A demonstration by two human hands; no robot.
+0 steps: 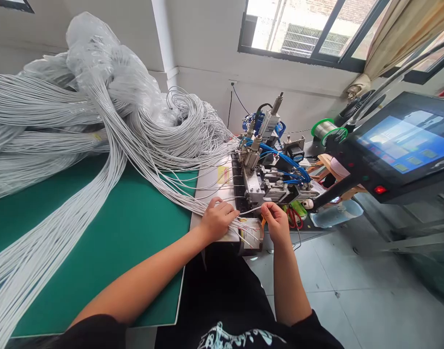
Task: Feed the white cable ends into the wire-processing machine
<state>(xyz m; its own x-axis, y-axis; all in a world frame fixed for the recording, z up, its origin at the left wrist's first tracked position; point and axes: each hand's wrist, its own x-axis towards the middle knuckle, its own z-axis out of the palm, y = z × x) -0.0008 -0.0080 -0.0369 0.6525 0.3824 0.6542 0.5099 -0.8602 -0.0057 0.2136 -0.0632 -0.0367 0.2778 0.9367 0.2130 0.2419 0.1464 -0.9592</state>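
Left hand point(217, 221) is covering white cables point(185, 201), grip unclear; right hand point(276, 223) is pinching one cable point(251, 210), apparently separating it, next needing steadiness.

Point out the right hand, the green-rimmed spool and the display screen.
Right hand point(277, 224): head view, on the middle of the hand.
Green-rimmed spool point(324, 131): head view, on its wound middle.
Display screen point(406, 141): head view, on its lit face.

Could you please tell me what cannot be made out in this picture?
Head view:
End of the white wire: hidden by the right hand.
Number of wires under the left hand: that hand covers them.
Lettering on the screen: too small, with glare.
Far reach of the bundles: cut off by the left edge.
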